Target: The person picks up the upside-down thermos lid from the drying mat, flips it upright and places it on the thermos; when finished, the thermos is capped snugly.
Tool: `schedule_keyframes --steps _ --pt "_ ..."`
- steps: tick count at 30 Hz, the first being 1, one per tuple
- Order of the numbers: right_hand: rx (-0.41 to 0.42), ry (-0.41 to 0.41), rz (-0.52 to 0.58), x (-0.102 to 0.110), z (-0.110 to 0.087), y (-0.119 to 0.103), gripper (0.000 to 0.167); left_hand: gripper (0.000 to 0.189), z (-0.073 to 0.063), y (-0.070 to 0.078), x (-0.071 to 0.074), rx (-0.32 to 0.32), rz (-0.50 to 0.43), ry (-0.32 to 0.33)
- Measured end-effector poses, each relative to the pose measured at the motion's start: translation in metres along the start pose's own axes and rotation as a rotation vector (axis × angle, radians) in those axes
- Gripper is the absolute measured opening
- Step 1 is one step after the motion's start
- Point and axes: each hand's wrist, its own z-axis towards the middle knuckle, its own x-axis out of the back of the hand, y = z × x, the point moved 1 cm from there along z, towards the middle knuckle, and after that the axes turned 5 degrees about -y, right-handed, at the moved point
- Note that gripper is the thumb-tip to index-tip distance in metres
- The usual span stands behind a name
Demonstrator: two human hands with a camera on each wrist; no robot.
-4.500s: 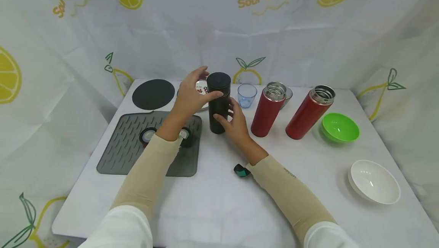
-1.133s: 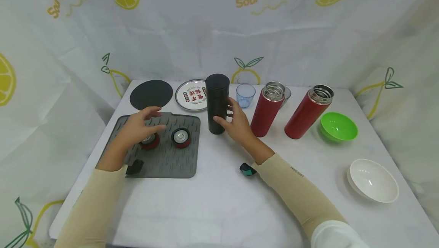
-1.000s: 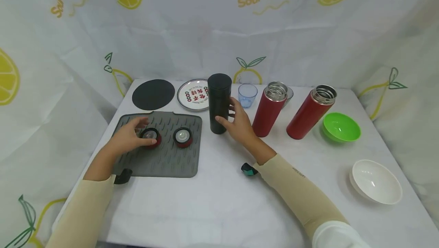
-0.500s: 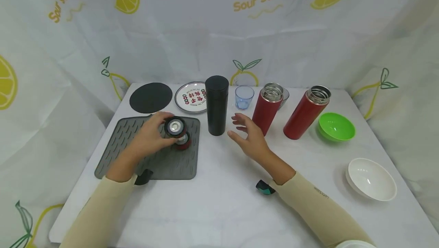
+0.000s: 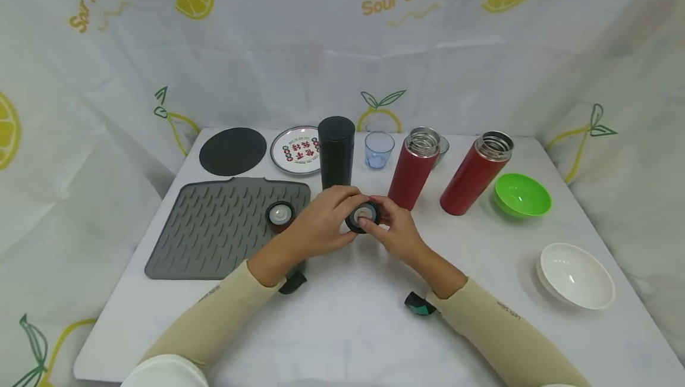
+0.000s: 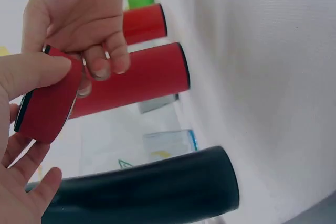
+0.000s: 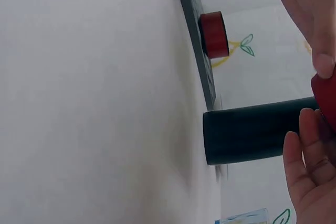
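Observation:
Over the table in the head view, just in front of the upright black thermos (image 5: pixel 336 152), my left hand (image 5: pixel 321 223) grips a red and black flask lid (image 5: pixel 369 208). The lid's inner side faces up toward my head. My right hand (image 5: pixel 398 232) meets it from the other side, its thumb across the inner face and its fingers at the rim. The left wrist view shows the lid's red side (image 6: pixel 50 103) under my left thumb. Two red flasks (image 5: pixel 411 176) (image 5: pixel 471 179) stand open-topped to the right. A second lid (image 5: pixel 280 214) lies on the grey drying mat (image 5: pixel 214 232).
A black disc (image 5: pixel 232 151) and a printed plate (image 5: pixel 296 150) lie at the back left. A blue glass (image 5: pixel 379 150) stands behind the hands, another glass (image 5: pixel 443 148) behind a flask. A green bowl (image 5: pixel 521 195) and a white bowl (image 5: pixel 575 276) are at the right.
My right hand has let go of the black thermos. My left hand has picked one lid off the mat and carried it right, where the right hand now holds it too.

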Motion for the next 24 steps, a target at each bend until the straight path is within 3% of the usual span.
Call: schedule_keyframes --steps 2,4,9,13,15,18,21,24 --pt "0.002 0.033 0.015 0.002 0.000 0.010 0.047 0.069 0.005 0.003 -0.003 0.036 -0.023 -0.023" --pt "0.033 0.066 0.023 0.006 -0.001 0.015 0.047 0.074 0.008 0.003 -0.004 0.168 -0.134 -0.080" --pt "0.098 0.108 -0.029 0.013 -0.004 0.012 0.049 0.067 0.015 0.001 -0.008 0.623 -0.622 -0.213" --pt "0.146 0.116 -0.067 0.016 -0.004 0.012 0.050 0.058 0.027 0.002 -0.011 0.779 -0.941 -0.241" --pt "0.165 0.132 -0.088 0.018 -0.005 0.011 0.052 0.058 0.034 0.005 -0.011 0.815 -1.021 -0.226" --pt "0.192 0.198 -0.098 0.026 -0.009 0.000 0.057 0.064 0.046 0.009 -0.005 0.799 -1.004 -0.184" --pt "0.224 0.300 -0.076 0.035 -0.013 -0.011 0.058 0.068 0.059 0.011 0.004 0.715 -0.917 -0.112" --pt "0.261 0.454 -0.038 0.043 -0.014 -0.009 0.054 0.068 0.076 0.011 0.013 0.612 -0.844 0.005"
